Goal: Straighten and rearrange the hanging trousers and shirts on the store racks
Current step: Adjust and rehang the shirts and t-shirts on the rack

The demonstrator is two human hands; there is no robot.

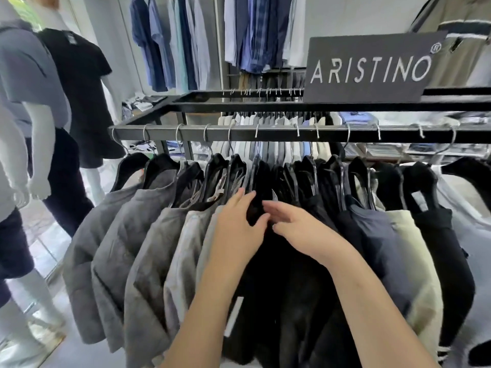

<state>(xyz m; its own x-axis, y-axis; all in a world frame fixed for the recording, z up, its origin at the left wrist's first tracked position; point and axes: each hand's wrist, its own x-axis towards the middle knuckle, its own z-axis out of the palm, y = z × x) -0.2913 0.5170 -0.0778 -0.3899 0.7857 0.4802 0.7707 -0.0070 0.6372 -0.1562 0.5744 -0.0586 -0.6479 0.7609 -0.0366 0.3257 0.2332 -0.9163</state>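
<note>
A black metal rack rail (265,132) carries a row of folded trousers on black hangers. Grey pairs (127,235) hang at the left, black pairs (289,282) in the middle, then navy (377,235), beige (414,251) and black ones at the right. My left hand (236,221) grips the top edge of a black pair (256,208) in the middle, thumb in front and fingers behind. My right hand (297,221) lies on the same black fabric just to the right, fingers bent and pinching it.
A dark ARISTINO sign (372,67) stands on the rack top. Behind it a second rail holds light shirts (265,120). Blue and white shirts (186,41) hang on the back wall. Mannequins in grey and black tees (77,83) stand at the left on the tiled floor.
</note>
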